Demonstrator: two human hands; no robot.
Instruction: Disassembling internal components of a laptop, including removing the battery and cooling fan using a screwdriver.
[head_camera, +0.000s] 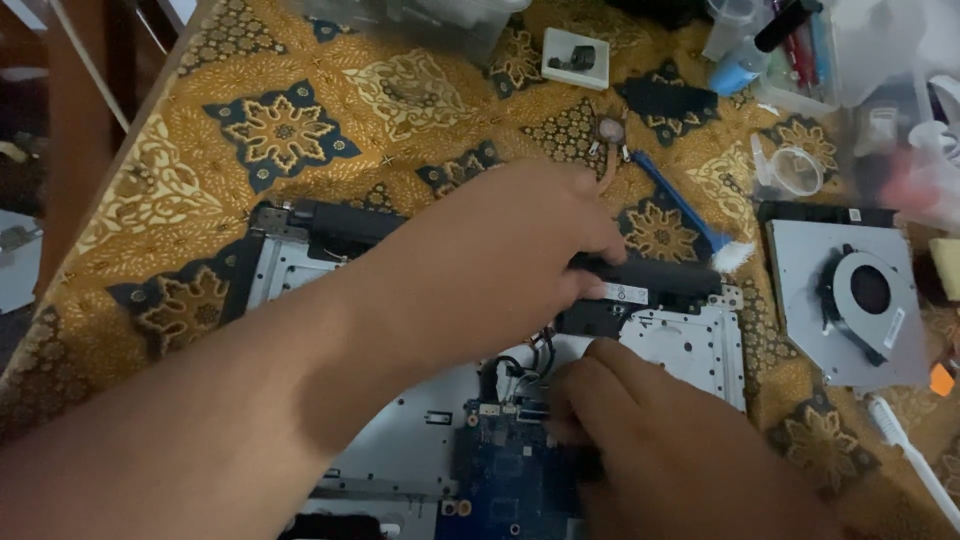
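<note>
An opened laptop chassis (690, 350) lies on a patterned gold and blue cloth. My left hand (500, 250) reaches across it and grips the long black battery bar (650, 280) at the chassis' far edge. My right hand (640, 440) rests lower down, fingertips pressed on the blue circuit board (500, 480) near a connector and a bundle of black wires (515, 370). My left forearm hides the middle of the chassis.
A detached cooling fan on a grey plate (850, 300) lies to the right. A blue-handled brush (690, 215), a small clear cup (795, 170), a white box with a black part (575, 58) and a white toothbrush (915, 450) lie around. Clutter fills the top right.
</note>
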